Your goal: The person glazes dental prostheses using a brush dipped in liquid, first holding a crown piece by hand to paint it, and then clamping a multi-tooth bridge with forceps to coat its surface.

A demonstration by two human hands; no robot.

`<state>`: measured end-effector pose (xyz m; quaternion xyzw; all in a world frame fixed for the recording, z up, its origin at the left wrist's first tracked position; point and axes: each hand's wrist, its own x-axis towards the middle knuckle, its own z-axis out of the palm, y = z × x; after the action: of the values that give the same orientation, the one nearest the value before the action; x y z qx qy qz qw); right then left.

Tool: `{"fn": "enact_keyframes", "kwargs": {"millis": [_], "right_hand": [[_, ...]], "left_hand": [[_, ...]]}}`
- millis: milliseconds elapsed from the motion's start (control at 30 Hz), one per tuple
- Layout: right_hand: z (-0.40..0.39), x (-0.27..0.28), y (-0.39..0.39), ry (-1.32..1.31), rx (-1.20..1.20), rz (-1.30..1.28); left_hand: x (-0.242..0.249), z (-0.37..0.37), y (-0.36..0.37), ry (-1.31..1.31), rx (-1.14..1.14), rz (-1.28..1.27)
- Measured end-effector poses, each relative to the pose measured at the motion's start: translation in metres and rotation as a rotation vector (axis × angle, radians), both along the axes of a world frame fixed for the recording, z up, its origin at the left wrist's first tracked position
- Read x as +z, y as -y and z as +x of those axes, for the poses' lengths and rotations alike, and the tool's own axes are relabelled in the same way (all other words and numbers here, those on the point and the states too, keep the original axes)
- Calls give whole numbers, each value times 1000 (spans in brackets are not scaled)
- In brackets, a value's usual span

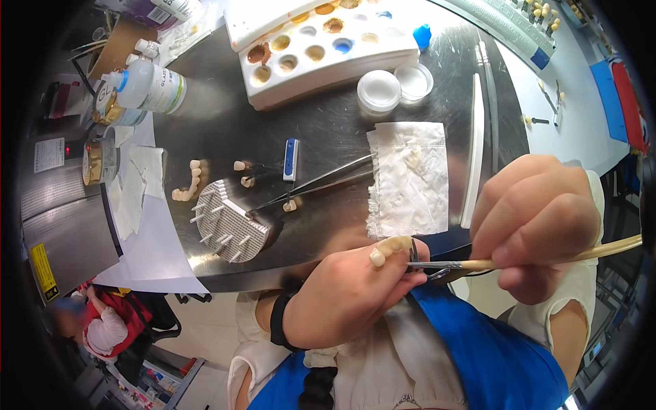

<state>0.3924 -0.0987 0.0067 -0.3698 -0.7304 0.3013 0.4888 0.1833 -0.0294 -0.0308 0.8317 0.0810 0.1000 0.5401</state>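
Worktop (212, 133) was dark, shiny metal. Tooth-coloured dental bridge (391, 247) sat by the near edge, against the left hand (348, 290): probably light, stiff, chippable; best gripped lightly at its ends. Left hand was curled closed, seemingly round a small metal holder (438, 275); exact grip unclear. Right hand (536, 219) pinched a slim brush (478, 264), working end beside the bridge. Beyond lay crumpled tissue (413, 181).
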Motion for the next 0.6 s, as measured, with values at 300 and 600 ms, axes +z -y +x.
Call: {"fn": "enact_keyframes", "kwargs": {"millis": [300, 600], "right_hand": [[-5, -5, -1, 39, -72, 139], [-3, -9, 7, -209, -256, 89]], "left_hand": [[-1, 0, 0, 33, -10, 24], [5, 0, 2, -70, 5, -81]]}}
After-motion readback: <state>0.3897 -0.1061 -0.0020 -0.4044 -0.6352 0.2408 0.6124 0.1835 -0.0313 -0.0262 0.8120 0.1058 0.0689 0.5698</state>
